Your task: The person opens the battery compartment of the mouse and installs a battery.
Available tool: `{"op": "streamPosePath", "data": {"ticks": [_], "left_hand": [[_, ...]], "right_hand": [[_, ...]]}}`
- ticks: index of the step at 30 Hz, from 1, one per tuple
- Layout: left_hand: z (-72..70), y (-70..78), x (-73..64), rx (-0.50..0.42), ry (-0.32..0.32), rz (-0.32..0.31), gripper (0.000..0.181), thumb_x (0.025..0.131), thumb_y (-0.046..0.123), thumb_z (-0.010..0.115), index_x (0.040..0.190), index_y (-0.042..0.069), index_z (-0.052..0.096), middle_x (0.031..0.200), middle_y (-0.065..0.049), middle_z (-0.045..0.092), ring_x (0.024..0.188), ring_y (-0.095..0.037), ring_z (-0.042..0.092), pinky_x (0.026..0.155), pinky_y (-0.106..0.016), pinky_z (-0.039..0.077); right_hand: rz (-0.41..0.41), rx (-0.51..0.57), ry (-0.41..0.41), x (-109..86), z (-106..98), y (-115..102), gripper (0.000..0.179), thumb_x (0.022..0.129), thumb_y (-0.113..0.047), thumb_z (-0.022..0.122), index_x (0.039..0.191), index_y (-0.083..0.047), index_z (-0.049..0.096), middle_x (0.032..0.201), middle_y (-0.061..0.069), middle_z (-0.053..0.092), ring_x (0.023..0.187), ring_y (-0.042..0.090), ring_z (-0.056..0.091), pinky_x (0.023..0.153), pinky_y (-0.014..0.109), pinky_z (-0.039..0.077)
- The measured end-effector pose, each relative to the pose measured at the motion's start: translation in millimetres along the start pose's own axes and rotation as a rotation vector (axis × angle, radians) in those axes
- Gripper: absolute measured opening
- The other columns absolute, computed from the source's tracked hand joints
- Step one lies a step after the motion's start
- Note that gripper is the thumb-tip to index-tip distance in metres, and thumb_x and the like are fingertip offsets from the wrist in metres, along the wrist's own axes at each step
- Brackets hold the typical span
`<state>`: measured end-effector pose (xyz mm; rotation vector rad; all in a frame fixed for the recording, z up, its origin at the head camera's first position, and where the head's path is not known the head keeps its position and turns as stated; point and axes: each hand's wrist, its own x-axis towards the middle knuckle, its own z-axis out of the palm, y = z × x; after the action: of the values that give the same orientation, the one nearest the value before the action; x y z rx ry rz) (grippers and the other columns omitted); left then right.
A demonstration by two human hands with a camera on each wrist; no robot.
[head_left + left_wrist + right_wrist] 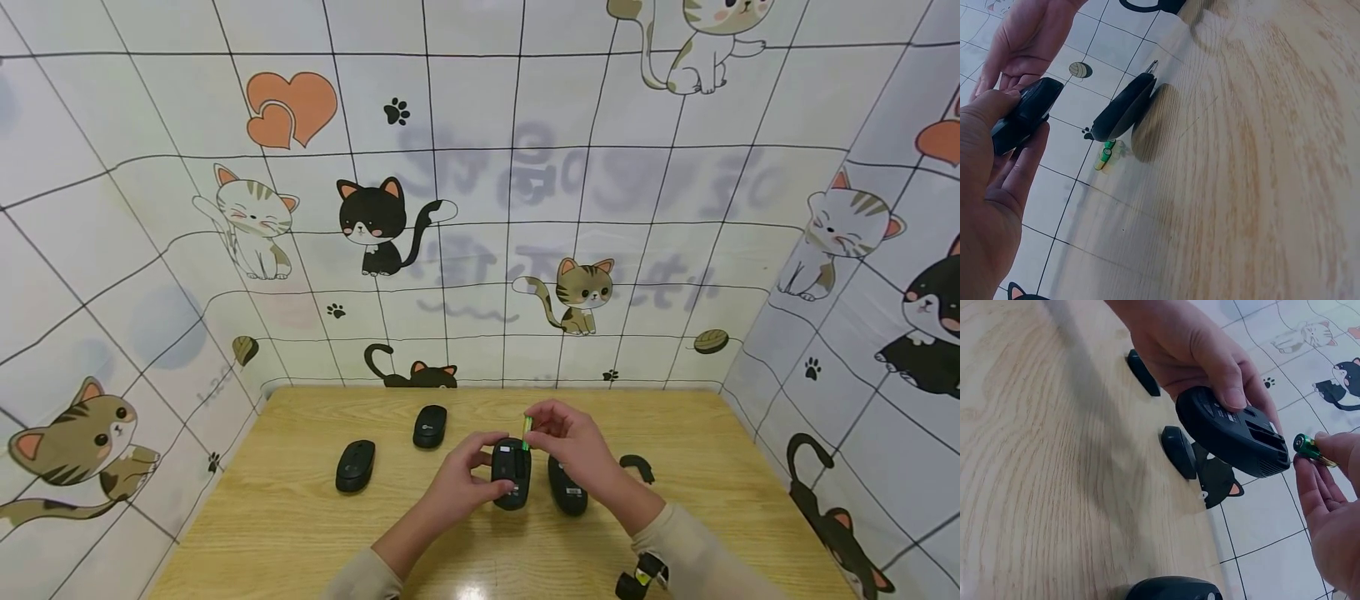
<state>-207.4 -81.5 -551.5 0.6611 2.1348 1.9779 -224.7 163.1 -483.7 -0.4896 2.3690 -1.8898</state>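
My left hand [467,479] grips a black computer mouse [512,487] with its underside turned up. The mouse [1229,434] has an open battery slot at one end in the right wrist view, with the left thumb pressed on its underside. My right hand [573,442] pinches a green and yellow battery [1305,445] between thumb and fingers, just off that slot. A second black mouse [567,492] lies underside up beneath the right hand, partly covered by it. In the left wrist view, green and yellow batteries [1105,156] show beyond a black mouse [1124,109].
Two black mice, one at the left [356,466] and one farther back [430,427], stand upright on the wooden table [285,533]. A curved black cover [637,467] lies right of the right hand. A cat-patterned sheet [480,208] rises behind the table and along both sides.
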Motion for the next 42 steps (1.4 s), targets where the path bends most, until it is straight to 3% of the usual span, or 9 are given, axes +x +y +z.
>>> {"op": "streamPosePath", "data": {"ticks": [4, 10, 21, 28, 33, 42], "left_hand": [[0.4, 1.2, -0.2, 0.003, 0.000, -0.001, 0.070, 0.095, 0.003, 0.087, 0.158, 0.010, 0.057, 0.148, -0.010, 0.057, 0.115, -0.022, 0.074, 0.083, -0.038, 0.068], [0.7, 1.2, -0.1, 0.013, 0.010, -0.010, 0.069, 0.095, 0.003, 0.087, 0.156, 0.018, 0.059, 0.148, -0.009, 0.057, 0.115, -0.022, 0.073, 0.084, -0.037, 0.068], [1.2, 2.4, 0.5, 0.012, 0.019, -0.014, 0.069, 0.094, 0.002, 0.088, 0.155, 0.022, 0.061, 0.149, -0.008, 0.057, 0.117, -0.023, 0.073, 0.084, -0.038, 0.068], [0.4, 1.3, 0.7, -0.009, 0.020, -0.016, 0.070, 0.094, 0.003, 0.088, 0.157, 0.014, 0.059, 0.149, -0.009, 0.057, 0.117, -0.024, 0.073, 0.084, -0.038, 0.068], [0.2, 1.8, 0.6, -0.026, 0.020, -0.021, 0.069, 0.095, 0.004, 0.088, 0.155, 0.022, 0.060, 0.148, -0.010, 0.057, 0.116, -0.024, 0.074, 0.084, -0.038, 0.068], [-0.7, 2.4, 1.5, -0.030, 0.026, -0.019, 0.067, 0.096, 0.006, 0.087, 0.155, 0.023, 0.060, 0.149, -0.010, 0.056, 0.117, -0.025, 0.074, 0.084, -0.038, 0.068]], "right_hand": [[0.014, 0.001, 0.001, -1.3, 3.3, -2.4, 0.022, 0.102, -0.008, 0.080, 0.123, -0.004, 0.075, 0.110, 0.014, 0.075, 0.095, 0.021, 0.072, 0.084, 0.029, 0.061], [-0.012, -0.099, -0.006, -1.6, 6.5, -1.4, 0.019, 0.102, -0.012, 0.082, 0.118, -0.003, 0.077, 0.109, 0.007, 0.077, 0.097, 0.022, 0.072, 0.082, 0.029, 0.058], [-0.076, -0.207, -0.040, -4.3, 9.7, 0.6, 0.011, 0.103, -0.017, 0.081, 0.113, -0.015, 0.080, 0.106, -0.001, 0.077, 0.095, 0.021, 0.072, 0.079, 0.030, 0.057], [-0.103, -0.240, -0.051, -4.0, 11.0, 1.3, 0.009, 0.102, -0.015, 0.082, 0.111, -0.017, 0.081, 0.107, -0.001, 0.075, 0.095, 0.018, 0.070, 0.082, 0.031, 0.058], [-0.120, -0.256, -0.066, -4.2, 11.6, 3.1, 0.008, 0.101, -0.015, 0.083, 0.108, -0.019, 0.082, 0.108, -0.001, 0.072, 0.095, 0.018, 0.068, 0.085, 0.034, 0.058], [-0.127, -0.301, -0.073, -4.8, 11.7, 3.0, 0.010, 0.102, -0.014, 0.083, 0.106, -0.024, 0.083, 0.105, -0.003, 0.067, 0.094, 0.016, 0.065, 0.085, 0.036, 0.059]]}}
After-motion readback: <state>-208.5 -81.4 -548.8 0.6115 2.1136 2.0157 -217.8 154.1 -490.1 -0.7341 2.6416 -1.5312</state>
